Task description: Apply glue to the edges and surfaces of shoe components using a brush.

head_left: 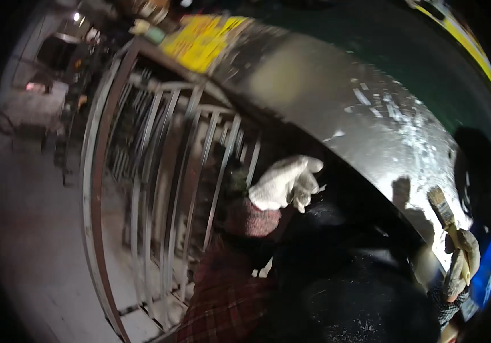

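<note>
My left hand [286, 183], in a white work glove with a reddish knit cuff and plaid sleeve, is raised with curled fingers against the dark edge of a large shiny metal panel [325, 97]; I cannot tell if it grips that edge. My right hand [462, 260], also gloved, holds a paintbrush [443, 210] by its handle at the right, bristles pointing up against the panel. The brush's shadow falls on the metal just to its left.
A metal gate frame with vertical bars [159, 188] stands at the left. Yellow sheets [202, 37] lie at the top. A grey concrete floor [28, 228] spreads left, with dark clutter at the far left. A blue object [488, 268] sits at the right edge.
</note>
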{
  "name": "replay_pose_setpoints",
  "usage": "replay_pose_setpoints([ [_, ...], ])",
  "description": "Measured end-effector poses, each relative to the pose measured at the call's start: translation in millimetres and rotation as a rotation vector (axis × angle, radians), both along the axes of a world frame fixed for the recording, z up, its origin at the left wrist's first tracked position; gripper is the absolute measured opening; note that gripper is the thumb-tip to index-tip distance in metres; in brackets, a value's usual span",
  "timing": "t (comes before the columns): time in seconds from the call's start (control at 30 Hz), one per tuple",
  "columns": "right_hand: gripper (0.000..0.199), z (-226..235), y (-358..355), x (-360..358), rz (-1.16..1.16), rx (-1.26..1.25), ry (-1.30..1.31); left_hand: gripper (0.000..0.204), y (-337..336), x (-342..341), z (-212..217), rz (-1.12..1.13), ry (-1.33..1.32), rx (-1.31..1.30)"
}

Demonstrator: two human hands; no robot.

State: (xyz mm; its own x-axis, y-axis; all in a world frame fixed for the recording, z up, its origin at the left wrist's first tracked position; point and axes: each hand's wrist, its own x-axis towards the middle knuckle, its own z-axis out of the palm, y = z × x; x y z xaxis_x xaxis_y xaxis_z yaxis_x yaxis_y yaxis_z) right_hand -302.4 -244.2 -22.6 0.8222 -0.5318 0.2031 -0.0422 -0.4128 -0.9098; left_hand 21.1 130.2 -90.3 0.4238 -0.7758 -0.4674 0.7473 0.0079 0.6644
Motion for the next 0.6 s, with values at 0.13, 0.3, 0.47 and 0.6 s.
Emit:
replay_pose_setpoints([
  [0.13, 0.037, 40.1, 12.7, 35.4, 0.027, -0.221, 0.076, 0.036, 174.7, -64.2, -175.8, 0.433, -0.147, 0.573],
  [0.3, 0.037, 79.4, 37.1, 56.6, -0.022, -0.399, 0.211, 0.044, 215.9, -34.1, -212.6, 0.745, -0.303, 1.346],
  [0.47, 0.034, 95.7, 71.0, 78.5, -0.075, -0.467, 0.293, 0.048, 166.2, 32.7, -205.1, 1.107, -0.945, 1.546],
  [0.6, 0.035, 106.6, 90.4, 88.1, -0.14, -0.476, 0.32, 0.04, 159.2, 85.7, -225.5, 0.92, -0.592, 1.631],
])
